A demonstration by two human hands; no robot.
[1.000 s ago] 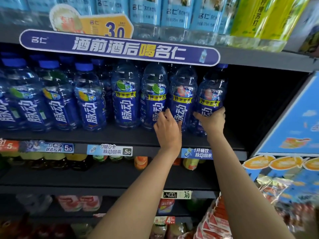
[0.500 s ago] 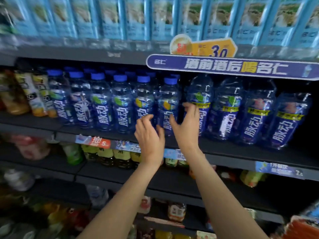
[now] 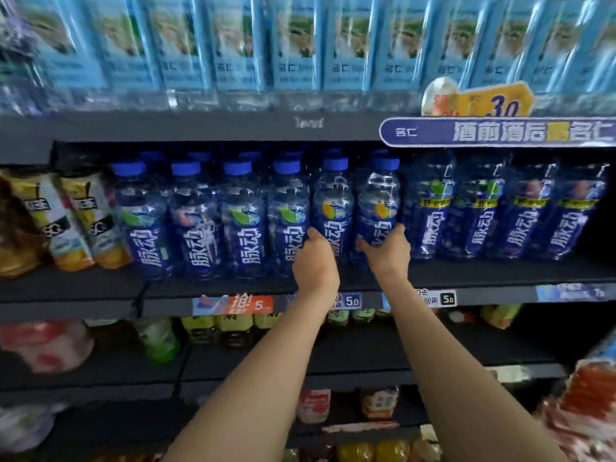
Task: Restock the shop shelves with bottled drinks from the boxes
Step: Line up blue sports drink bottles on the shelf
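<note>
Both hands moved onto yellow-label bottles: left hand point(image 3: 315, 261) apparently grips one bottle point(image 3: 333, 208); right hand point(image 3: 388, 250) holds its three-o'clock neighbour point(image 3: 380, 201).

Both bare forearms reach up and forward, side by side. The left hand point(image 3: 315, 261) and right hand point(image 3: 388, 251) each curl their fingers round something.

top-row bottles point(image 3: 293, 45) blurred, caps cut by top edge | left hand point(image 3: 315, 261) fingers hid behind blue bottle point(image 3: 333, 201) | banner point(image 3: 500, 132) cut at right edge | lowest-shelf goods point(image 3: 43, 348) too blurred to tell
</note>
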